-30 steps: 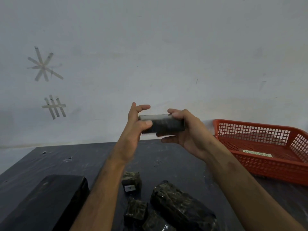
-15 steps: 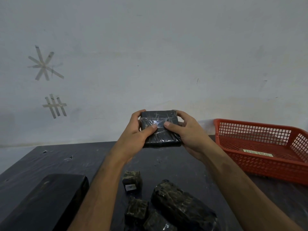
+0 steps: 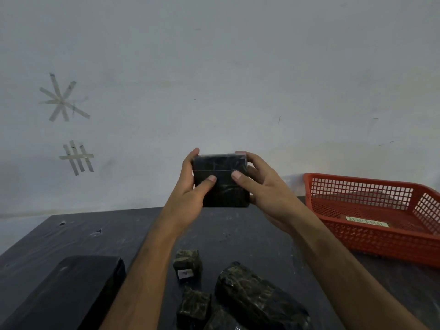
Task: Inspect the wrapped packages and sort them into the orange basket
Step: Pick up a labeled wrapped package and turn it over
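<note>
Below, wrapped packages (image 3: 259,298) beside black box (image 3: 64,291).

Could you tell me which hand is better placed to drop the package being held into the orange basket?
The right hand, probably. Both hands grip the black wrapped package above the table, but the orange basket sits on the right, on that hand's side; the left hand would have to cross over.

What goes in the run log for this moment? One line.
step: inspect | both hands hold wrapped package | orange basket: empty
</note>
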`<action>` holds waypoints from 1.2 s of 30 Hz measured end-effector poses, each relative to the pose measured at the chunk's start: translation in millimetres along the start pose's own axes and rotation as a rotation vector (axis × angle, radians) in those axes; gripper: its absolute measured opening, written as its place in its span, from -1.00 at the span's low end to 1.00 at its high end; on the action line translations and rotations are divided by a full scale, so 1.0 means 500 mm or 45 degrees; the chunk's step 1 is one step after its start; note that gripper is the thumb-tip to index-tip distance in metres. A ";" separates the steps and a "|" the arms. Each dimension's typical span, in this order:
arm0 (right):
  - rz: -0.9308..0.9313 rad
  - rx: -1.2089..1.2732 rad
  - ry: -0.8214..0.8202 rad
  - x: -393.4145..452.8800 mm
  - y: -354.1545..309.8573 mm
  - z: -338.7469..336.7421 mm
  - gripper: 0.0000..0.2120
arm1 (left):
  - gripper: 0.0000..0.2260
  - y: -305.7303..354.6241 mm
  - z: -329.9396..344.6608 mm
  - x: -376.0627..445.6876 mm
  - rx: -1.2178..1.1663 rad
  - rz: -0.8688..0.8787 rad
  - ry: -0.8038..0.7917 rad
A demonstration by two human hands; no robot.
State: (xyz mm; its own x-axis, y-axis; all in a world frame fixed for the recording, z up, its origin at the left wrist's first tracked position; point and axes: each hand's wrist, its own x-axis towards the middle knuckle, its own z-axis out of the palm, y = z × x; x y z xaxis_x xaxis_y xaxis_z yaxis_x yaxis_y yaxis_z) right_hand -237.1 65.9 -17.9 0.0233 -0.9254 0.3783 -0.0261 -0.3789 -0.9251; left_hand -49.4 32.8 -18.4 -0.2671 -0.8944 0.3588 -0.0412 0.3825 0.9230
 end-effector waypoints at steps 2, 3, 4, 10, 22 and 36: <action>-0.045 -0.032 -0.040 -0.007 -0.010 0.008 -0.63 | -0.44 -0.003 -0.002 -0.001 0.121 0.018 0.095; -0.056 -0.058 -0.059 -0.010 -0.013 0.012 -0.62 | -0.44 -0.005 -0.002 -0.001 0.144 0.021 0.130; -0.067 -0.083 -0.074 -0.011 -0.015 0.017 -0.61 | -0.45 -0.006 -0.001 -0.002 0.141 0.018 0.150; -0.130 -0.243 -0.025 -0.012 -0.013 0.020 -0.58 | -0.16 -0.004 0.005 -0.007 -0.088 -0.043 0.010; -0.031 -0.137 0.009 -0.009 0.011 0.019 -0.36 | -0.19 -0.010 0.023 -0.009 -0.036 0.037 0.000; 0.255 0.153 -0.071 -0.006 -0.009 0.010 -0.50 | -0.16 -0.025 -0.012 -0.004 -0.056 0.176 -0.262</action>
State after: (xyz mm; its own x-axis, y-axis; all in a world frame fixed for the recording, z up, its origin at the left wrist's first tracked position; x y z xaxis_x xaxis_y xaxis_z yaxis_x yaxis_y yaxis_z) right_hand -232.3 70.4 -14.9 0.0847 -0.9786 0.1874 0.0833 -0.1804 -0.9801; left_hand -42.7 28.3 -29.9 -0.4580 -0.7666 0.4500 0.0500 0.4832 0.8741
